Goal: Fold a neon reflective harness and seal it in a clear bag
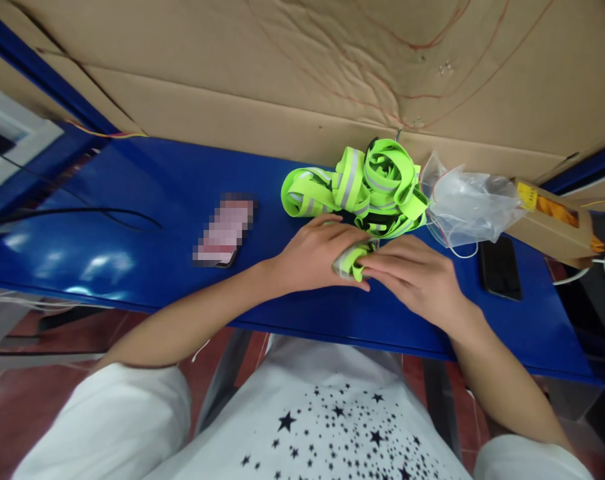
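Between my hands, close to the front edge of the table, is a bundled neon yellow-green reflective strap [356,259], partly inside a small clear plastic bag [340,264]. My left hand [318,255] is wrapped around the bag and strap from the left. From the right, the fingers of my right hand [416,275] pinch the strap's end at the bag's mouth. Just beyond my hands lies a pile of the same neon reflective straps [350,183], looped and rolled, with some black parts among them. My fingers hide much of the bag.
Clear plastic bags [475,203] lie right of the pile, beside a cardboard box [547,230] with orange contents. A dark phone [500,268] rests on the blue table [147,180] at right, a lit phone [226,230] at left. Cardboard panels [207,60] stand behind; a black cable [72,212] crosses the left.
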A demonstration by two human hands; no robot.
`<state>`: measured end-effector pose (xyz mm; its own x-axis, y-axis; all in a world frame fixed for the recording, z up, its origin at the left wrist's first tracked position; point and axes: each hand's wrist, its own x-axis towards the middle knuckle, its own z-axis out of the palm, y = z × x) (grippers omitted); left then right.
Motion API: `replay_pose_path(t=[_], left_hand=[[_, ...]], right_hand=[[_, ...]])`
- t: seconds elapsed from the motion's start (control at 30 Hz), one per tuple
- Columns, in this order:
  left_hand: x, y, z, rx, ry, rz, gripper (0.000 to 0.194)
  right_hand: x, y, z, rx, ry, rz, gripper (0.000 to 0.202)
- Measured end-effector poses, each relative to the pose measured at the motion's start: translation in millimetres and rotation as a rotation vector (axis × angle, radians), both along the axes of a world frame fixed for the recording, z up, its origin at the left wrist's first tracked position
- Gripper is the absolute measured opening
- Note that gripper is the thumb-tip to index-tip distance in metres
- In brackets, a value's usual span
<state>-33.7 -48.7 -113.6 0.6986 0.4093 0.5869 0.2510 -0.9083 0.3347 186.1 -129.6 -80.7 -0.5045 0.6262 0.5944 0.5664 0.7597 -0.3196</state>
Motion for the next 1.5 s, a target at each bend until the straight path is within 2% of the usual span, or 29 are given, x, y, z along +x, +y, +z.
replay_pose_path(t=[0.07, 0.13, 0.23, 0.3, 0.37, 0.43, 0.5, 0.57, 0.6, 0.67, 0.77, 0.8, 0.83, 0.87, 0.97, 1.0, 1.03, 1.1, 1.17, 1.2, 1.3, 1.37, 1.43, 1.5], left_hand=[[3.3, -4.2, -5.0, 0.061, 0.035, -0.046, 0.064], [6.3, -7.8, -9.1, 0.108, 0.062, -0.046, 0.056], [10.7, -12.3, -13.9, 0.185, 0.034, -0.013, 0.052], [13.4, -15.5, -16.4, 0.236, 0.031, -0.023, 0.049], [15.0, -18.5, -17.1, 0.278, 0.051, -0.059, 0.045], [14.0, -20.0, -14.0, 0.273, 0.021, -0.111, 0.040], [9.4, -18.9, -5.7, 0.164, -0.086, -0.171, 0.036], [2.1, -14.8, 6.4, -0.063, -0.223, -0.192, 0.037], [-1.8, -11.9, 12.4, -0.199, -0.282, -0.197, 0.041], [-8.1, -5.7, 20.8, -0.420, -0.360, -0.234, 0.060], [-11.6, 1.0, 20.0, -0.528, -0.370, -0.319, 0.102], [-11.7, 1.9, 17.7, -0.540, -0.349, -0.328, 0.109], [-11.8, 2.2, 15.6, -0.561, -0.323, -0.325, 0.107], [-12.3, 2.0, 14.5, -0.592, -0.302, -0.314, 0.097], [-16.9, 0.4, 19.4, -0.752, -0.220, -0.315, 0.047], [-18.9, -0.1, 22.7, -0.818, -0.186, -0.332, 0.036], [-20.4, -0.7, 25.7, -0.884, -0.154, -0.358, 0.035], [-20.6, -2.1, 28.0, -1.016, -0.124, -0.404, 0.047], [-16.6, -3.9, 24.1, -1.112, -0.162, -0.409, 0.058], [-13.6, -4.8, 20.5, -1.138, -0.183, -0.399, 0.063], [-6.4, -6.9, 9.2, -1.144, -0.241, -0.337, 0.070], [-5.3, -6.8, 5.4, -1.127, -0.260, -0.293, 0.061], [-6.8, -5.1, 4.6, -1.154, -0.256, -0.247, 0.049], [-8.9, -1.6, 4.6, -1.251, -0.265, -0.238, 0.041]], right_hand=[[-10.1, -0.9, -3.9, 0.125, -0.166, -0.080, 0.011], [-21.2, -2.0, -8.2, 0.189, -0.258, -0.205, 0.022], [-35.0, -1.6, -15.9, 0.198, -0.185, -0.380, 0.024], [-39.6, 0.5, -21.2, 0.158, -0.098, -0.474, 0.021], [-39.5, 3.5, -24.6, 0.046, -0.024, -0.524, 0.026], [-34.2, 6.8, -24.4, -0.160, 0.061, -0.434, 0.038], [-24.6, 10.1, -20.3, -0.409, 0.171, -0.209, 0.046], [-13.5, 13.2, -14.1, -0.598, 0.305, -0.012, 0.044], [-8.7, 14.5, -11.1, -0.648, 0.384, 0.022, 0.037], [-3.1, 16.2, -5.9, -0.695, 0.545, -0.015, 0.023], [-3.5, 15.3, 0.6, -0.774, 0.700, -0.056, 0.017], [-4.3, 13.8, 3.0, -0.803, 0.711, -0.041, 0.017], [-4.4, 11.7, 5.8, -0.807, 0.704, -0.036, 0.016], [-3.4, 9.2, 9.0, -0.778, 0.679, -0.053, 0.015], [7.6, 2.2, 18.8, -0.587, 0.581, -0.183, 0.010], [13.0, 0.9, 21.2, -0.528, 0.588, -0.212, 0.006], [18.4, 0.3, 22.5, -0.493, 0.619, -0.215, 0.007], [26.7, 1.0, 20.8, -0.507, 0.695, -0.136, 0.027], [28.9, 2.0, 13.1, -0.600, 0.637, -0.003, 0.047], [27.3, 1.9, 7.6, -0.642, 0.568, 0.038, 0.050], [15.9, -1.2, -9.3, -0.665, 0.489, -0.013, 0.028], [8.1, -2.7, -16.9, -0.647, 0.569, -0.096, 0.017], [4.7, -0.8, -20.9, -0.654, 0.624, -0.131, 0.017], [6.6, 4.9, -22.6, -0.699, 0.645, -0.129, 0.024]])
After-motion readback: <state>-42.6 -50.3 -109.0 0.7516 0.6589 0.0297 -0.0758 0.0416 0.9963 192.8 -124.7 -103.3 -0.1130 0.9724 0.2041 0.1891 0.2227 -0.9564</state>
